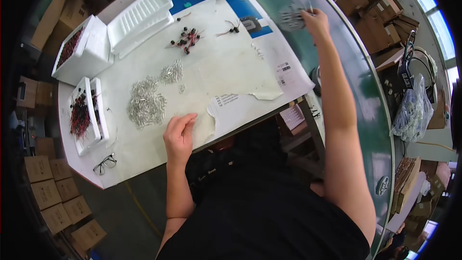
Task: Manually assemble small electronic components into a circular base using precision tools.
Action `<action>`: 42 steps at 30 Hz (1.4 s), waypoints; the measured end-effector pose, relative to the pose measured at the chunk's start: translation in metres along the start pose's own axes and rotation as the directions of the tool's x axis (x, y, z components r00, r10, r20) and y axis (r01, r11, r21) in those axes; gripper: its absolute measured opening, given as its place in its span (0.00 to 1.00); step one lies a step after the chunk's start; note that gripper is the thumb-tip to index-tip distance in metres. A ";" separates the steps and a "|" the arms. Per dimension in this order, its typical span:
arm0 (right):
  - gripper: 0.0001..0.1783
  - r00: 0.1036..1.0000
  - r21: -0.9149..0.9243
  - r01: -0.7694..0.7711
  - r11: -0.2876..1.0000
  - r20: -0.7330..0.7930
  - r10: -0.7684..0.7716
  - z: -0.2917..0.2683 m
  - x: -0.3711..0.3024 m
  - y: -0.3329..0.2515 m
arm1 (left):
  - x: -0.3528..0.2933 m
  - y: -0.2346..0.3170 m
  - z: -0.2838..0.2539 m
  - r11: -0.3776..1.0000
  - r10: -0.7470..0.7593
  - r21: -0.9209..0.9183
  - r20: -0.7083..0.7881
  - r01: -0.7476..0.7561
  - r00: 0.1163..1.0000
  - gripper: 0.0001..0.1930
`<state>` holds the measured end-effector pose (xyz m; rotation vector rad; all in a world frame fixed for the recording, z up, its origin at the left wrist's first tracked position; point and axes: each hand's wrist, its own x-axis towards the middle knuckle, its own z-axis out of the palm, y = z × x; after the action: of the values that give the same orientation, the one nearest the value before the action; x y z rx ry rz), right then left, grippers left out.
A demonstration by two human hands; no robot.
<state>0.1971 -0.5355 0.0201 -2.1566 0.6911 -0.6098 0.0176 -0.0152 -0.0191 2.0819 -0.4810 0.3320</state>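
Observation:
My left hand (179, 138) hovers over the near edge of the white worktable, its fingers curled together against the thumb; I cannot see anything between them. Left of it lies a large heap of small silvery metal pieces (147, 103), with a smaller heap of them (172, 71) just beyond. My right arm reaches far out over the green belt. There my right hand (316, 21) has its fingers pinched together at the edge of a round cluster of small grey-silver parts (291, 18). Whatever the fingertips grip is too small to make out.
Black components with red wires (186, 40) lie at the table's far middle. A white foam tray (139, 21), a foam box (74, 50) and a smaller foam tray of wired parts (83, 118) line the left. Glasses (105, 163) rest at the near left corner.

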 end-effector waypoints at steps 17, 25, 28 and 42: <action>0.61 0.906 -0.536 0.206 0.819 0.421 0.048 -0.158 -0.195 0.038 | 0.000 0.005 -0.002 0.986 0.024 0.163 -0.027 -0.020 0.999 0.09; 0.60 0.988 -0.496 -0.029 0.868 0.116 0.100 -0.140 -0.217 0.026 | -0.002 0.009 -0.001 0.993 0.084 0.089 -0.018 -0.083 0.996 0.08; 0.59 0.975 -0.040 0.186 0.982 0.128 -0.180 -0.110 -0.197 0.015 | 0.000 0.008 0.000 0.992 0.096 0.080 -0.038 -0.093 0.995 0.07; 0.64 0.298 0.124 0.789 0.602 0.780 -0.551 0.050 -0.265 -0.160 | -0.006 -0.001 -0.008 0.999 -0.013 -0.039 -0.281 0.002 0.960 0.22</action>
<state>0.0761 -0.2497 0.0652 -2.6360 -0.7546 0.1043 0.0124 -0.0070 -0.0184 1.9583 -0.3060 0.6000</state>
